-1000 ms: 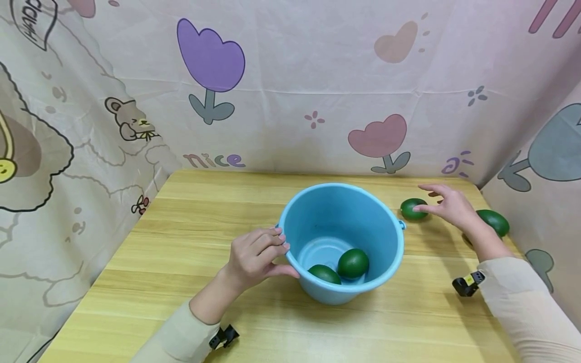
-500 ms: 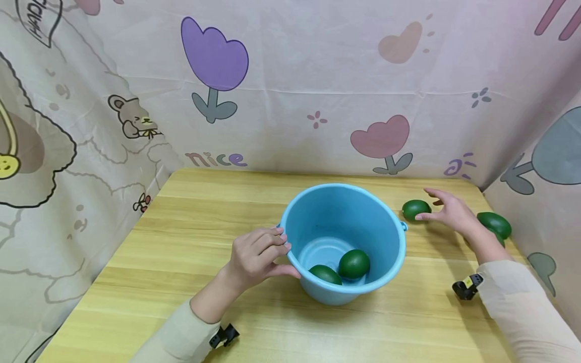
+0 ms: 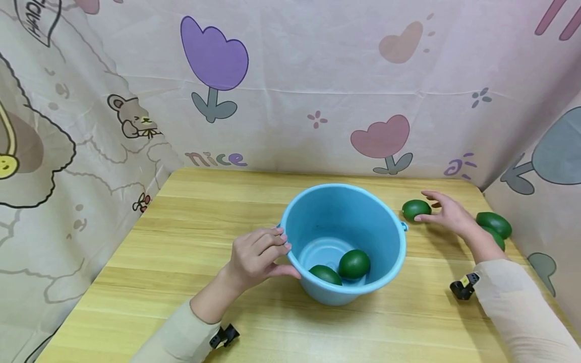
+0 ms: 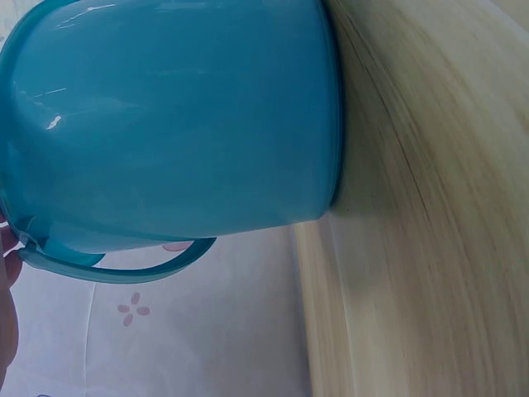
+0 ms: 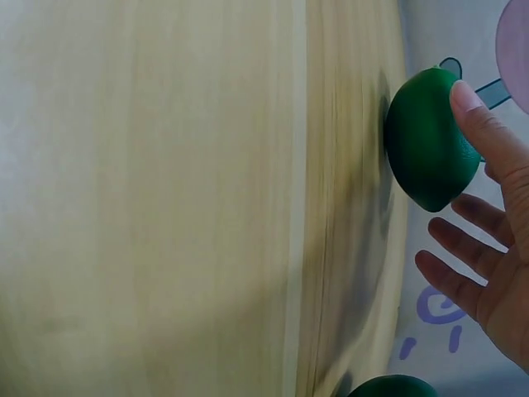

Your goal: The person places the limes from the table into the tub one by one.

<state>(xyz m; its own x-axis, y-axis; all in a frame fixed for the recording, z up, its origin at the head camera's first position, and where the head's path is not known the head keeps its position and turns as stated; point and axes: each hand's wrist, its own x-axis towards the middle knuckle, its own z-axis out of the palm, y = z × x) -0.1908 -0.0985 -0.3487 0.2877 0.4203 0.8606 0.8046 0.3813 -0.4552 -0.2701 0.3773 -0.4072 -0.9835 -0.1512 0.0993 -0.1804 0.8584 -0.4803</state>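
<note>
A light blue bucket (image 3: 336, 212) stands upright on the wooden table, with two green limes (image 3: 354, 264) at its bottom. My left hand (image 3: 256, 257) grips the bucket's left rim, fingers over the edge and thumb along the near side; the left wrist view catches only a bit of that hand beside the bucket's handle (image 4: 124, 271). To the right of the bucket lies a single lime (image 5: 430, 141). My right hand (image 3: 449, 214) is beside this lime, fingers loosely spread and thumb overlapping it in the right wrist view. Whether the thumb touches it I cannot tell.
Two more limes (image 3: 494, 225) lie together near the table's right edge, partly behind my right forearm. A printed cloth (image 3: 281, 60) hangs at the back and sides of the wooden table (image 3: 204, 212). Small black cameras (image 3: 224, 336) sit on both wrists.
The head view has shifted slightly. My right hand has stayed beside the single lime, its fingers dipping a little. The left hand and the bucket have stayed in place.
</note>
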